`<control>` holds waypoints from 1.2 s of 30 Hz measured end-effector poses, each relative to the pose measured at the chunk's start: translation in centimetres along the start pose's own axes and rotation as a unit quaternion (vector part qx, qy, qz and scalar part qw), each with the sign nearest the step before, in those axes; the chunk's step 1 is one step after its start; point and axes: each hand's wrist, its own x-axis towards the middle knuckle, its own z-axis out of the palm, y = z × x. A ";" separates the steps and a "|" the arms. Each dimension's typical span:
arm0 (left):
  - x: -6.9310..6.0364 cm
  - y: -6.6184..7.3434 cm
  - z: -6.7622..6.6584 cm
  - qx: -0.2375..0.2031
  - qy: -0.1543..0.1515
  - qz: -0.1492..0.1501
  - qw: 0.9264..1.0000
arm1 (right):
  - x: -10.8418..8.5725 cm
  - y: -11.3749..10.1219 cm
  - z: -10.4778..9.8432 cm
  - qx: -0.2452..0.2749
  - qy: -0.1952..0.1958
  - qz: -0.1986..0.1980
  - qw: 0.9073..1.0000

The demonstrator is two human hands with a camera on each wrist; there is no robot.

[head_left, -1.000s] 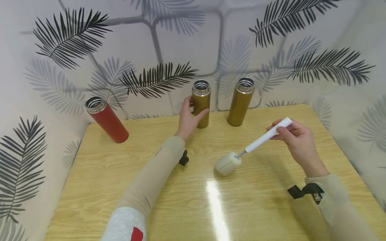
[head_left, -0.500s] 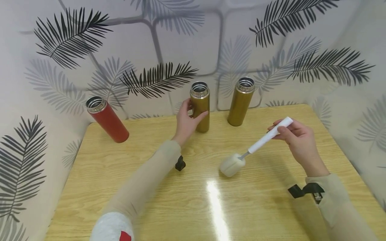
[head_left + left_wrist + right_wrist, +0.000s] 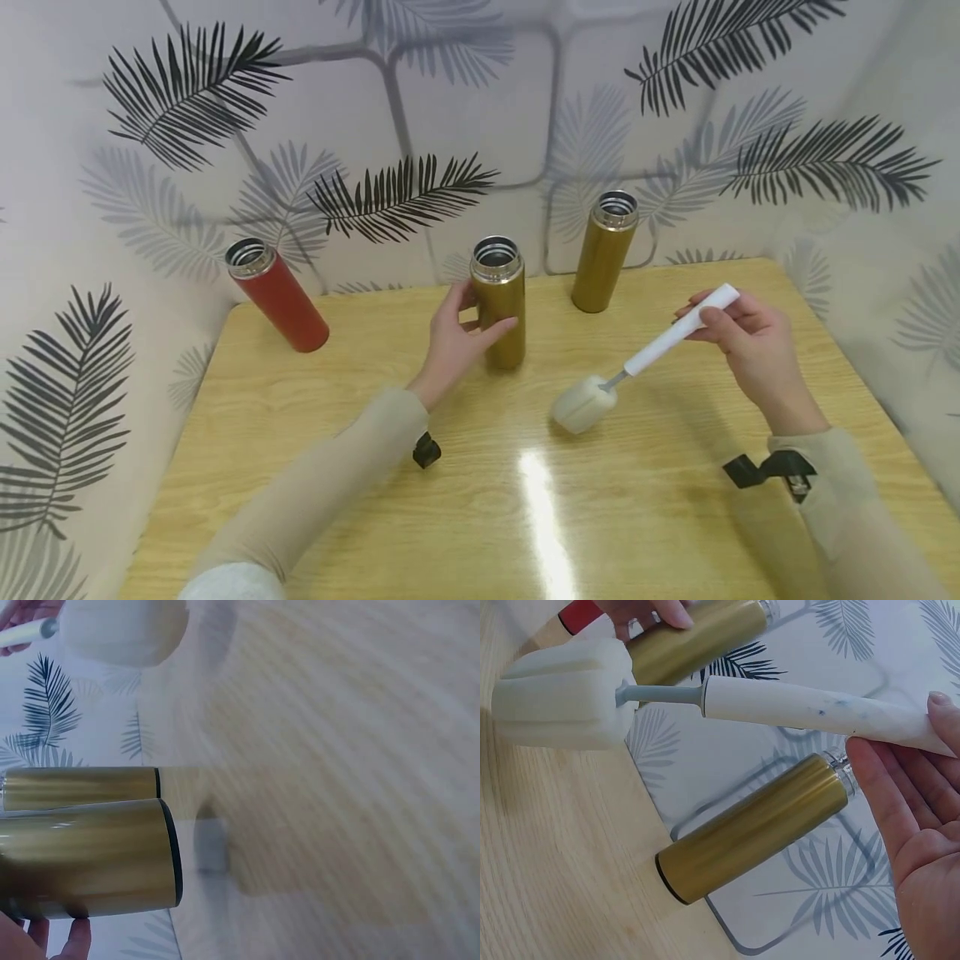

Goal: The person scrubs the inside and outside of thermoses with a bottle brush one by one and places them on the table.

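Note:
My left hand [image 3: 453, 346] grips a gold thermos bottle [image 3: 500, 297] by its side, fingers behind and thumb across the front. The bottle is upright and uncapped, with a steel neck. In the left wrist view, the base of this gold bottle [image 3: 97, 855] looks slightly off the table. In my right hand [image 3: 765, 358], thumb and fingers pinch the white handle of a bottle brush [image 3: 678, 331]. Its pale sponge head [image 3: 562, 694] points down and left, low over the table; whether it touches cannot be told.
A second gold thermos bottle [image 3: 602, 260], uncapped, stands at the back between the hands. Toward the left stands an open red thermos bottle [image 3: 281, 302]. Both are on the wooden table [image 3: 360, 508], which meets a leaf-patterned wall [image 3: 465, 108] behind.
My left hand has brought its gold bottle away from the wall, toward me. The brush has shifted slightly right, still in my right hand. The other two bottles stay put.

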 end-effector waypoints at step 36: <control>-7.6 -1.3 -1.2 -0.035 -0.061 0.030 0.997 | 1.4 -1.7 0.5 0.050 0.076 -0.045 0.995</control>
